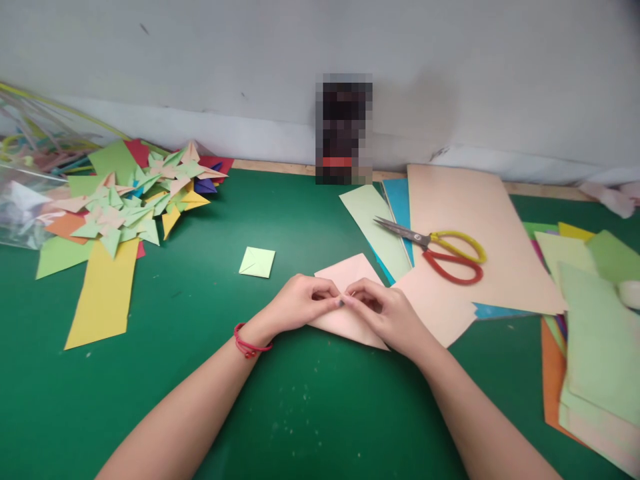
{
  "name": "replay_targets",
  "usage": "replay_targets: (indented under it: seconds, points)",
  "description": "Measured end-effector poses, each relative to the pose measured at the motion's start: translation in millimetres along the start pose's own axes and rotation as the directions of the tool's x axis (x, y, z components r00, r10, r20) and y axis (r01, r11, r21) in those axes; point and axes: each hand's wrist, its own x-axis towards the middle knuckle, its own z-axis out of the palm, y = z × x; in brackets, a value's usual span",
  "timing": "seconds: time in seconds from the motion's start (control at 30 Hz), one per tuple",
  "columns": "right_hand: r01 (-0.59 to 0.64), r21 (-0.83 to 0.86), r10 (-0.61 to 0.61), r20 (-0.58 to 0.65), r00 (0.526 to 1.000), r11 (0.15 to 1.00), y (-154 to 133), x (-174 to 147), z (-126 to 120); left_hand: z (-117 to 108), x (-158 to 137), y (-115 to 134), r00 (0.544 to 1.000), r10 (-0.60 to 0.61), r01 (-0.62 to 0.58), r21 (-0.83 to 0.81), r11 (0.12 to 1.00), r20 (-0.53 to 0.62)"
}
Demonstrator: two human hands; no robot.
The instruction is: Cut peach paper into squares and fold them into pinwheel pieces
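Soft, bright light; blurred edges

And here's the left forearm [185,400] slanting up from the lower left of the frame, the right forearm [480,400] angling in from the lower right! Dead centre, left grip [296,303] and right grip [387,310] come fingertip to fingertip [333,294], thumbs [325,307] pinched below bent index fingers [326,287], knuckles up.

Person wears a thin red cord bracelet [245,345], multiple strands, small red beads [249,355], left wrist [261,329]; forearms [187,400] bare.
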Motion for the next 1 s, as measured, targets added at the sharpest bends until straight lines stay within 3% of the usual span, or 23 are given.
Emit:
replay_targets:
  seconds: [0.2, 0.33, 0.53, 0.7, 0.83, 1.0]
  points:
    - [0.041, -0.040, -0.041, -0.018, 0.999, 0.998, 3.0, 0.1, 2.2, 0.7, 0.9, 1.1, 1.000, 0.006, -0.006, 0.000, 1.000, -0.019]
    - [0.074, -0.017, -0.075, -0.091, 0.993, 0.997, 7.9, 1.3, 4.0, 0.7, 1.8, 2.6, 1.000, -0.021, 0.020, -0.076, 0.997, -0.014]
    - [-0.001, 0.109, 0.034, -0.305, 0.952, 0.994, 18.3, 3.6, 0.1, -2.0, 2.6, 2.3, 0.994, -0.100, 0.084, -0.264, 0.961, -0.050]
    - [-0.007, 0.158, 0.069, -0.393, 0.917, 0.987, 20.5, 5.6, -0.5, -3.8, 4.8, 0.2, 0.978, -0.174, 0.127, -0.331, 0.935, -0.117]
    - [-0.005, 0.195, 0.099, -0.476, 0.874, 0.981, 21.2, 7.2, 0.3, -2.5, 6.7, -1.0, 0.962, -0.231, 0.135, -0.482, 0.866, -0.147]
    - [0.002, 0.217, 0.110, -0.504, 0.857, 0.976, 20.0, 8.0, 1.1, 2.1, 9.4, -3.5, 0.934, -0.284, 0.105, -0.591, 0.800, -0.219]
